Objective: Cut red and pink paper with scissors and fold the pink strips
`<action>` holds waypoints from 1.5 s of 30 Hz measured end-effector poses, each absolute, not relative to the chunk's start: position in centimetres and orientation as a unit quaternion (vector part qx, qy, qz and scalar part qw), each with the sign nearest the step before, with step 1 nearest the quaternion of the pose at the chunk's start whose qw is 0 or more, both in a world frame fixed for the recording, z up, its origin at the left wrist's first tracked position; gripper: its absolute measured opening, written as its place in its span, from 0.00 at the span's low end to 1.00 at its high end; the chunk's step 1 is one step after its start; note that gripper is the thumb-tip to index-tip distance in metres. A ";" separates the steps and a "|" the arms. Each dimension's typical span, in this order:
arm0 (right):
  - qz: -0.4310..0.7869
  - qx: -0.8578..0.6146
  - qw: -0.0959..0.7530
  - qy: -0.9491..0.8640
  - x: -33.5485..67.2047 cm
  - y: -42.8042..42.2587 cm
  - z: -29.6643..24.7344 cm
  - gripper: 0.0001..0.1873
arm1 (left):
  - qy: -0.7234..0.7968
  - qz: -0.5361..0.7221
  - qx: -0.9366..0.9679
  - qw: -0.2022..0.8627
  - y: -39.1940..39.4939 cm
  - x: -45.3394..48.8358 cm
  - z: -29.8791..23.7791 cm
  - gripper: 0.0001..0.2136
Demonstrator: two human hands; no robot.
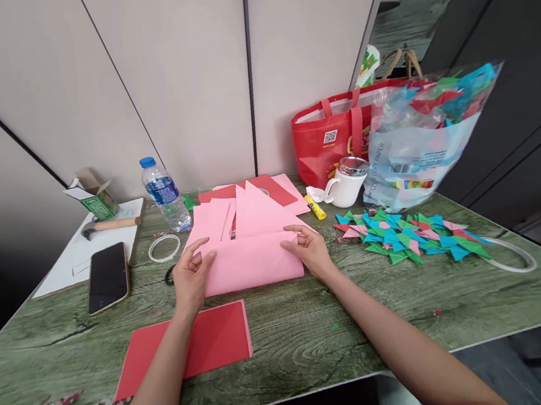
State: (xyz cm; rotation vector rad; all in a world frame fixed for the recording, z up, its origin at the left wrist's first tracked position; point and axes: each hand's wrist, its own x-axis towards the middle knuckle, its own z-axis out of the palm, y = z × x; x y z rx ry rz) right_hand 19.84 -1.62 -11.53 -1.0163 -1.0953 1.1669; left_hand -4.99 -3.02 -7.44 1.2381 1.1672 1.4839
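Note:
A folded sheet of pink paper (252,264) is stretched between my two hands above the table. My left hand (191,274) pinches its upper left corner, thumb in front. At the upper right corner my right hand (309,247) grips it the same way. Just behind lie more pink sheets (264,210), partly covered by the held one, and red paper (273,189) farther back. Nearer to me, a stack of red paper (213,341) lies partly under my left forearm. The black handle of a tool (169,276) peeks out beside my left hand; the rest is hidden.
On the left are a phone (107,278), a hammer (110,225), a small box (95,196), a tape ring (164,248) and a water bottle (165,192). Rightward stand a glue stick (315,207), a white mug (346,184), a red bag (312,138), a plastic bag (412,152) and folded paper pieces (407,235).

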 end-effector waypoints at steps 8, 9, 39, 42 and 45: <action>0.500 -0.444 0.581 -0.463 20.0 -1.5 -11.2 0.25 | 0.487 0.583 0.503 0.412 -3.1 -4.9 -7.4 0.21; 0.496 -0.443 0.584 -0.466 20.0 -1.5 -11.2 0.24 | 0.487 0.582 0.505 0.411 -3.1 -4.9 -7.4 0.21; 0.461 -0.460 0.598 -0.466 19.9 -1.4 -11.6 0.22 | 0.529 0.550 0.552 0.336 -4.0 -4.3 -6.6 0.12; 0.456 -0.466 0.597 -0.468 20.0 -1.4 -11.6 0.22 | 0.532 0.552 0.552 0.328 -4.1 -4.3 -6.5 0.12; 0.465 -0.455 0.600 -0.465 19.9 -1.4 -11.5 0.22 | 0.535 0.553 0.550 0.326 -4.1 -4.3 -6.4 0.11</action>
